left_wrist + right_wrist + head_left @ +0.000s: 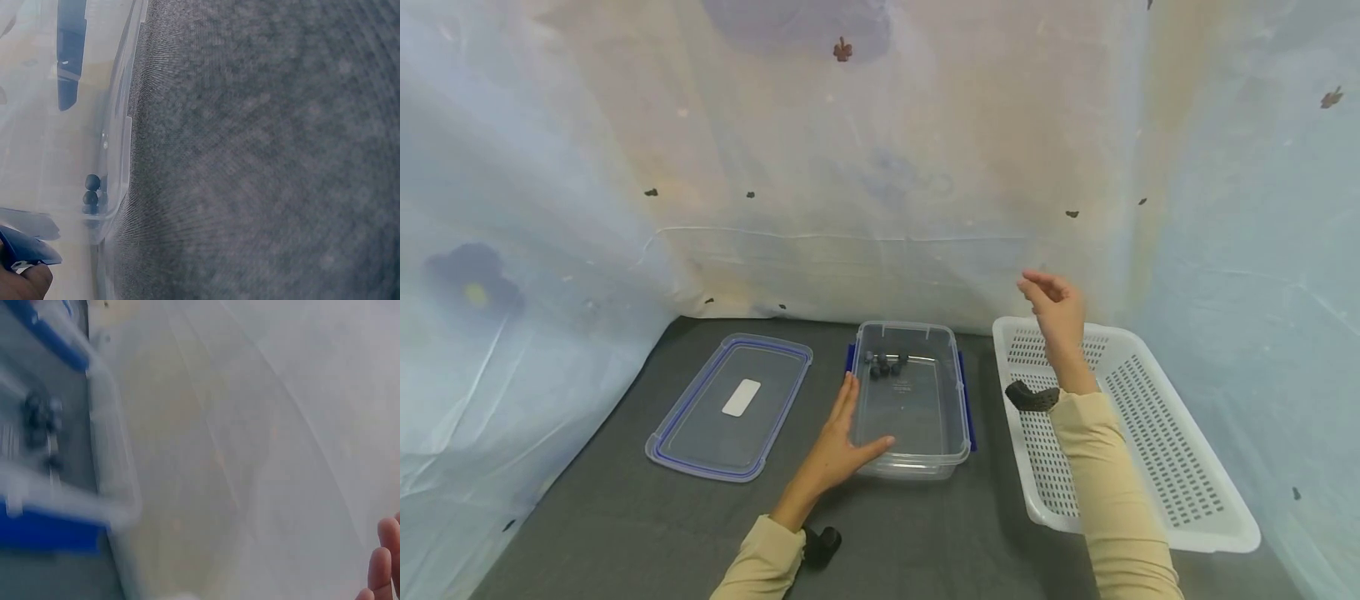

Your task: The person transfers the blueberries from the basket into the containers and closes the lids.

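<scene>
A clear plastic box (951, 417) with blue side clips stands on the dark grey table. Several small dark balls (885, 362) lie at its far end; they also show in the left wrist view as dark balls (92, 190). My left hand (844, 442) rests flat against the box's left wall, fingers straight, thumb along the near corner. My right hand (1051, 308) is raised above the white basket (1187, 500), fingers loosely bent, holding nothing that I can see. The right wrist view is blurred; it shows the box (112, 456) and my fingertips (382, 562).
The box's lid (730, 406), clear with a blue rim and a white label, lies flat left of the box. The white perforated basket stands to the right. Pale sheeting hangs behind and on both sides of the table.
</scene>
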Tool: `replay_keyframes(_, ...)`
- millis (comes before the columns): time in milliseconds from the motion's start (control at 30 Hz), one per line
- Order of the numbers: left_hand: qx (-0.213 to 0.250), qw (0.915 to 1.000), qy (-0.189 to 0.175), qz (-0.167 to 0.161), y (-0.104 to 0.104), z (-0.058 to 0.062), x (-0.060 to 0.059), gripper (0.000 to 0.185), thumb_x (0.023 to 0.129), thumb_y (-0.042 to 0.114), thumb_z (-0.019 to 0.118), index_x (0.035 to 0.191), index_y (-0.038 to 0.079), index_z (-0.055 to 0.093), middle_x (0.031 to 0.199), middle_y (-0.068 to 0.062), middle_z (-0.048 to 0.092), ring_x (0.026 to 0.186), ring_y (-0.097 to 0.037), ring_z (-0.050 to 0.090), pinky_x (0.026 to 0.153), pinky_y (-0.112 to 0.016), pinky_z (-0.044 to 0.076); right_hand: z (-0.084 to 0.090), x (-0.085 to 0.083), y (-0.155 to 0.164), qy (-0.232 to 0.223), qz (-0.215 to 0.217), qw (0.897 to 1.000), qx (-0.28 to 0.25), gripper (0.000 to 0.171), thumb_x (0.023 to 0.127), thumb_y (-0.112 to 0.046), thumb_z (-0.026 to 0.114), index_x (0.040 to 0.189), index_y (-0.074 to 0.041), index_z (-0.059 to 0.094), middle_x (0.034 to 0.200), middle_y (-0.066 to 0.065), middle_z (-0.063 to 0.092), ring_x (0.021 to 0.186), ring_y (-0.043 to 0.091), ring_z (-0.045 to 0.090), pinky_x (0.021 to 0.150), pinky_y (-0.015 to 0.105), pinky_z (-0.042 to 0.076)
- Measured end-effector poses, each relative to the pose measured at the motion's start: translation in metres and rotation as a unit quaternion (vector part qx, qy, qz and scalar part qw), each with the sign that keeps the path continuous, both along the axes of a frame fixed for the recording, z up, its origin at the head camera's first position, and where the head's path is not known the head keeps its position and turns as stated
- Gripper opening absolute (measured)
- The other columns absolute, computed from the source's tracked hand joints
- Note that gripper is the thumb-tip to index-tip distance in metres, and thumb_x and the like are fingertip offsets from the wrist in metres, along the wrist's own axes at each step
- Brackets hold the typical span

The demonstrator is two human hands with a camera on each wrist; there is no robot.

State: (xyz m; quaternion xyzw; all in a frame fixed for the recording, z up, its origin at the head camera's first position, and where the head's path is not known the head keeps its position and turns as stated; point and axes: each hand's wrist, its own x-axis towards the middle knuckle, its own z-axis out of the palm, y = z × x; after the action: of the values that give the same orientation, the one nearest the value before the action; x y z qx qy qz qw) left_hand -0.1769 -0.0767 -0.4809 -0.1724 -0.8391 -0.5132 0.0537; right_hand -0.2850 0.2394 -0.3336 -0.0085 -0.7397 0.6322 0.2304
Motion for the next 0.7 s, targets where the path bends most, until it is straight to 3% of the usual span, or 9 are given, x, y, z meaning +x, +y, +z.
replay_keyframes(300,0.002,1.0,0.001,0.0,-0.001,0.0,0.0,0.108,0.082,0.043,0.076,0.157,0.011,0.005,0.162,-0.007,-0.002,0.144,-0.034,0.008,0.106,-0.063,0.021,-0.026,-0.002,0.057,-0.041,-0.107,0.993,-0.017,0.03,0.089,-0.024,0.073,0.112,-0.005,0.07,0.088,-0.009,0.065,0.087,0.007,0.056,0.077,0.024,0.04)
replay_keyframes(567,0.001,1.0,-0.003,0.003,-0.002,-0.001,0.001,0.108,0.082,0.046,0.075,0.157,0.01,0.006,0.162,-0.004,-0.002,0.144,-0.033,0.008,0.106,-0.064,0.019,-0.067,-0.002,0.092,-0.144,-0.187,0.972,-0.002,0.017,0.088,-0.025,0.071,0.101,-0.014,0.069,0.079,-0.016,0.057,0.076,0.003,0.051,0.07,0.023,0.04)
replay_keyframes(700,0.0,1.0,-0.001,0.003,-0.003,-0.001,0.002,0.107,0.082,0.045,0.075,0.156,0.009,0.006,0.162,-0.004,-0.003,0.144,-0.032,0.007,0.107,-0.063,0.018,-0.084,-0.002,0.101,-0.175,-0.211,0.961,0.033,0.025,0.089,-0.027,0.069,0.105,-0.008,0.069,0.075,-0.017,0.054,0.072,0.003,0.049,0.066,0.021,0.04)
